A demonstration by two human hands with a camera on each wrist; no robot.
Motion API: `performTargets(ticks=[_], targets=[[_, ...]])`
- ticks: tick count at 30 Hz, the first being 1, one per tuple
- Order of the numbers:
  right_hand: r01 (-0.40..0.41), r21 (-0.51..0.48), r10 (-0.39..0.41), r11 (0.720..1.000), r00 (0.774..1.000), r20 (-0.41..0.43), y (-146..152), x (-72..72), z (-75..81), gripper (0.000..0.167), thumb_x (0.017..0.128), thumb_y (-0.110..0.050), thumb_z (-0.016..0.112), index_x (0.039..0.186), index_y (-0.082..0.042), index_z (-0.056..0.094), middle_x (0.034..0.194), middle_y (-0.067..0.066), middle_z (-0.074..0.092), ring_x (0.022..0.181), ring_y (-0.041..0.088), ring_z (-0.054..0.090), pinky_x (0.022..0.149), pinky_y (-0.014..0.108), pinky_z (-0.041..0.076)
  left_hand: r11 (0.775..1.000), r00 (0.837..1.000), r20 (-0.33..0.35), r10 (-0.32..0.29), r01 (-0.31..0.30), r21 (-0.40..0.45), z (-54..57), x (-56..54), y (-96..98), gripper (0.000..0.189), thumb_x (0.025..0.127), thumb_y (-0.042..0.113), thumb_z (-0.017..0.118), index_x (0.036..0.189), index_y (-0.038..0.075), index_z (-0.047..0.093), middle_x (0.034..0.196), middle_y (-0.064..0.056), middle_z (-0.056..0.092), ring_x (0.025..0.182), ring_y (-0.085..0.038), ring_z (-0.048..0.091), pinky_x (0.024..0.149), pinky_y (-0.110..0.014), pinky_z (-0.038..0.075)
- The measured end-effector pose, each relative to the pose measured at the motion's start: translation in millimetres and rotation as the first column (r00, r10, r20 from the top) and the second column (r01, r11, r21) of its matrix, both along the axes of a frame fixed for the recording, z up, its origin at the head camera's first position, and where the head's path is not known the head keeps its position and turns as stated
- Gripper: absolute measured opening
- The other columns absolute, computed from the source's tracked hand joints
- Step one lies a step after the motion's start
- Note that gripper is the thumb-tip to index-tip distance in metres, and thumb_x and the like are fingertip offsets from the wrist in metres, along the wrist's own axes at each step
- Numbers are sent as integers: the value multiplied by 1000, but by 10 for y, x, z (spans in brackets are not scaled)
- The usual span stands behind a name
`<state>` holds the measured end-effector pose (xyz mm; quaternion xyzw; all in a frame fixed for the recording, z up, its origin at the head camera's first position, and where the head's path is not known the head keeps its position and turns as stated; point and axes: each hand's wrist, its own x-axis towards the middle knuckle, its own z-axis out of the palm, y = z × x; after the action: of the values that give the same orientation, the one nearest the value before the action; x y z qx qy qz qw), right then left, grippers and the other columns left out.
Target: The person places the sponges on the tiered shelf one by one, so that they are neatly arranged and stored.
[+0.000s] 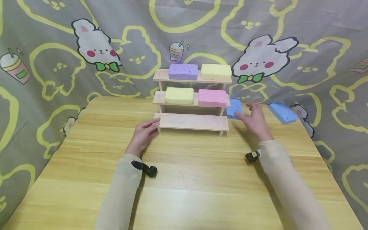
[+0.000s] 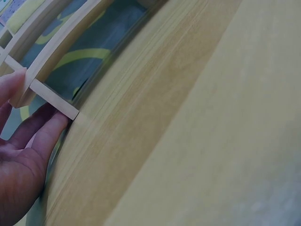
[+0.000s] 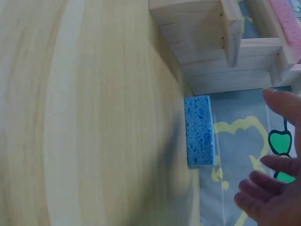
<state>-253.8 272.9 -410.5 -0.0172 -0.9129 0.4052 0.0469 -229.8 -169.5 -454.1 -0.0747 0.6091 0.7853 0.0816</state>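
A three-step wooden shelf stand is near the table's far edge. My left hand holds the left end of its lowest step, with the thumb at the board's edge and fingers by the side support. My right hand, fingers spread and nothing in them, hovers right of the stand. Close to its thumb in the head view, a blue sponge lies on the table; the right wrist view shows this sponge apart from the fingers. Another blue sponge lies farther right.
On the top step sit a purple sponge and a yellow sponge. The middle step bears a pale yellow sponge and a pink sponge. A patterned curtain hangs behind the wooden table.
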Motion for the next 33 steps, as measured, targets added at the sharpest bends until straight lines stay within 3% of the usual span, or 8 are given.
performTargets(ticks=[5, 14, 25, 28, 33], targets=[[27, 40, -30, 999, 997, 64, -36, -74, -37, 99, 86, -55, 70, 147, 10, 27, 145, 33, 25, 133, 47, 27, 112, 59, 25, 1000, 1000, 2, 11, -11, 5, -2, 0, -3, 38, 93, 7, 69, 129, 1, 62, 141, -11, 53, 118, -25, 58, 94, -31, 52], [44, 157, -73, 987, 981, 182, -149, -192, -96, 106, 83, -62, 69, 142, 17, 28, 136, 37, 27, 126, 50, 25, 106, 62, 33, 1000, 1000, 0, 7, -7, 13, 1, 2, -4, 34, 92, 7, 70, 126, 4, 65, 142, -12, 52, 118, -25, 58, 94, -31, 52], [48, 328, -115, 944, 975, 188, -233, -319, -146, 114, 83, -63, 66, 137, 27, 21, 129, 39, 25, 120, 49, 22, 100, 59, 38, 1000, 1000, 6, 11, -11, 6, 7, 2, -20, 36, 92, 8, 70, 127, 2, 64, 141, -13, 52, 119, -26, 58, 93, -30, 53], [51, 337, -126, 940, 970, 206, -231, -328, -146, 108, 85, -58, 67, 135, 27, 23, 128, 40, 25, 120, 50, 22, 99, 59, 40, 1000, 1000, 1, 9, -9, 21, 1, -5, -13, 39, 93, 6, 69, 130, -2, 61, 141, -13, 52, 119, -26, 58, 93, -31, 53], [51, 301, -116, 952, 973, 202, -192, -302, -134, 84, 85, -40, 70, 128, 24, 38, 122, 37, 30, 116, 50, 26, 95, 59, 42, 1000, 1000, -6, -5, 5, 15, -5, -10, -13, 43, 93, 6, 68, 133, -4, 56, 143, -14, 51, 119, -26, 57, 95, -32, 52]])
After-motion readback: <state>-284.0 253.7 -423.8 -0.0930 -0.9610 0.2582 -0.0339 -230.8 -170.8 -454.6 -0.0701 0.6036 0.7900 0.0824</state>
